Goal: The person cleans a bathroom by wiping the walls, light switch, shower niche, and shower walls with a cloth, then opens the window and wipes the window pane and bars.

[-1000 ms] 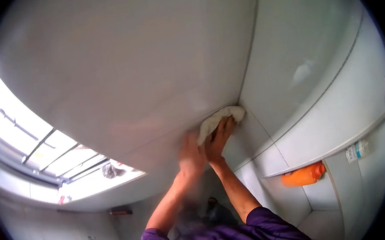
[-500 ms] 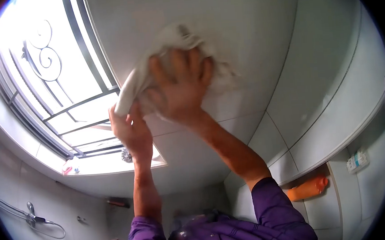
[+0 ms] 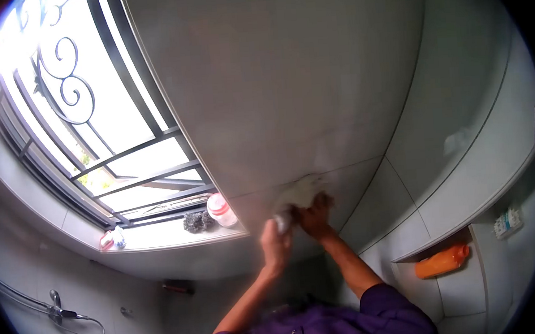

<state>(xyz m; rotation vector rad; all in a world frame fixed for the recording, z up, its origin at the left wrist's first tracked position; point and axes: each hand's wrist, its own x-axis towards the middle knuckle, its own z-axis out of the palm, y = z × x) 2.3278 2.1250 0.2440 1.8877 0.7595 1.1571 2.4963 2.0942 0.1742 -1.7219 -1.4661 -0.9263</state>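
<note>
A pale cloth, blurred by motion, lies against the tiled wall below the middle of the view. My left hand is closed on the cloth's left end, where a bunched whitish part shows at the fingers. Just to its right, my right hand presses the cloth onto the wall with bent fingers, partly smeared by motion. Both forearms reach up from purple sleeves.
On the window sill at left stand a pink-lidded jar, a dark scouring pad and small pink and white items. An orange bottle lies in a wall niche at right. A shower handset hangs at lower left.
Both hands have moved down the wall with the cloth, closer to my body and slightly right. The jar on the sill, largely hidden before, now shows fully.
</note>
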